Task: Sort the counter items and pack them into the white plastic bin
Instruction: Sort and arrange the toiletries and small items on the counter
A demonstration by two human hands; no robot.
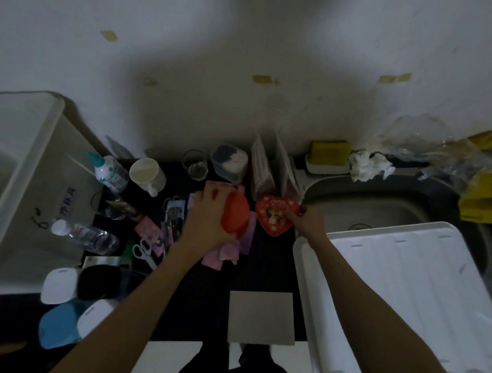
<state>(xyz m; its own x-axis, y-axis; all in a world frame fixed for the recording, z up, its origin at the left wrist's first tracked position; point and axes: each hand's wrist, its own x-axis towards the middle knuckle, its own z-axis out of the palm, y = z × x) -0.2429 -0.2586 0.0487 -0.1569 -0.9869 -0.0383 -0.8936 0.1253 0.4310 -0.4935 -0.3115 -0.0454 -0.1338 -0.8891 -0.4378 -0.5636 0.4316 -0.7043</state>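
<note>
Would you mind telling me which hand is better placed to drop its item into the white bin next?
Left, probably: the left hand holds the red pouch nearer the white bin.

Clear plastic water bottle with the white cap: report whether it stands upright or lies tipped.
Tipped. The clear plastic water bottle lies on its side by the white plastic bin, cap toward the bin.

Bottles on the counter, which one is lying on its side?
The clear plastic bottle with the white cap, beside the white bin. The teal-capped bottle farther back stands upright.
</note>
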